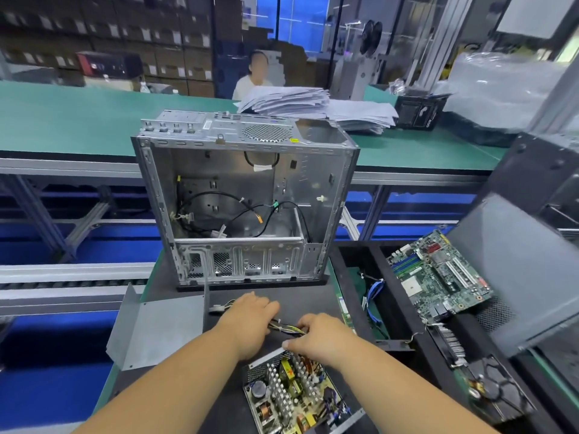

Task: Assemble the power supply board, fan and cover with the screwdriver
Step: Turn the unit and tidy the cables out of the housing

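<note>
Right, both hands, left hand and right hand, grip the wire bundle above the power supply board. Black mat underneath; open computer case behind, green bench beyond.

Open power supply board lies flat near the bench edge; grey cover apparently lies left.

- We've got both hands on the yellow-black cable bundle: left hand and right hand pinch it, just above the open power supply board.
- Empty PC case stands upright behind.
- Grey cover lies left on the surface.
</note>
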The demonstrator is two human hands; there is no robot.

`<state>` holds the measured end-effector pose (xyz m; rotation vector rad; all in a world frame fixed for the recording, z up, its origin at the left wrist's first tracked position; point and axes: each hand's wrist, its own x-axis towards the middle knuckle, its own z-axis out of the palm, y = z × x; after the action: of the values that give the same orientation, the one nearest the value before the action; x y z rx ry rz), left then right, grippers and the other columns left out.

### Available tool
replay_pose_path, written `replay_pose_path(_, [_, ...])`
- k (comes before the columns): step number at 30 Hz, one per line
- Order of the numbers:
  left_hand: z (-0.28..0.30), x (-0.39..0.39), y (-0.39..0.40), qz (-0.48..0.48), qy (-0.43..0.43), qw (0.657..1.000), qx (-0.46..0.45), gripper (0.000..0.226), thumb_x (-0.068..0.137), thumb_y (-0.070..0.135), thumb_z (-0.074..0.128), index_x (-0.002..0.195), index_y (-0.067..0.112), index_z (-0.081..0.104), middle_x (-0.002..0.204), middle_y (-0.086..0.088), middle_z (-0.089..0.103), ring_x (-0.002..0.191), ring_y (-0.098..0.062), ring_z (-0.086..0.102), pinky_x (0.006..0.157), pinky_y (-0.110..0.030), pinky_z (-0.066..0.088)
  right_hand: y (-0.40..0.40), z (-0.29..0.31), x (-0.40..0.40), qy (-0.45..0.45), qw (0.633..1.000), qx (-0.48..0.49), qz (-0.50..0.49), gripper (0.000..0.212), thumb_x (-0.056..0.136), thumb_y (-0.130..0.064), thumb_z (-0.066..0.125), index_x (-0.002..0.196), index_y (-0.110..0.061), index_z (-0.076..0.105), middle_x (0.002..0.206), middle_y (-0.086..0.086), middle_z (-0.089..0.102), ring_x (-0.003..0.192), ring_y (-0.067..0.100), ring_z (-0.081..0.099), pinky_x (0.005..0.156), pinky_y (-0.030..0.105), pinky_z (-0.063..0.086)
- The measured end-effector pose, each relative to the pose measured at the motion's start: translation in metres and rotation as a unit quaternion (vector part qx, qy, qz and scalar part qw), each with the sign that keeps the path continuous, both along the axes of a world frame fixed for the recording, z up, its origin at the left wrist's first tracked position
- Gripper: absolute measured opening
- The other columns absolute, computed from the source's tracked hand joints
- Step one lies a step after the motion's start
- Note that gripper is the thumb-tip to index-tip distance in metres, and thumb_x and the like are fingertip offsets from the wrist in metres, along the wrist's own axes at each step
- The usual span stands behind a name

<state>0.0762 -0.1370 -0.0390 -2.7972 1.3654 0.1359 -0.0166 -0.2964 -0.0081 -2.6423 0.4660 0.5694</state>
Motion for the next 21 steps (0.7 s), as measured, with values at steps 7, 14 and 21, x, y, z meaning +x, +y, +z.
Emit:
replay_pose_path(7, [0.014,-0.005,0.01,0.052,0.053,0.997,-0.013,0.015,0.096,0.03,0.05,0.107,0.021,0.054,0.109,-0.004,0.047,0.097,-0.028,0.055,0.071,-0.036,0.037,0.032,-0.008,-0.006,0.021,0.999,-0.044,-0.017,0.103,0.068,-0.085,0.052,0.143,-0.017,0.036,0.138,0.01,0.035,0.127,0.033,0.032,0.104,0.04,0.032])
replay_pose_path(14, [0.017,-0.011,0.018,0.124,0.157,0.975,-0.101,0.018,0.096,0.03,0.052,0.111,0.032,0.06,0.109,0.001,0.05,0.097,-0.023,0.056,0.082,-0.036,0.047,0.05,-0.015,-0.005,0.015,0.999,-0.013,-0.027,0.123,0.062,-0.082,0.062,0.156,-0.025,0.008,0.147,0.008,0.016,0.133,0.034,0.022,0.108,0.04,0.031])
replay_pose_path(21, [0.021,-0.025,0.031,0.188,0.218,0.954,-0.088,0.04,0.091,0.045,0.057,0.126,0.027,0.052,0.114,-0.001,0.064,0.1,-0.021,0.059,0.083,-0.033,0.048,0.052,-0.014,0.011,-0.047,0.997,0.033,0.043,0.103,0.072,-0.056,0.077,0.154,-0.026,0.021,0.15,0.006,0.011,0.132,0.033,0.022,0.104,0.042,0.04])
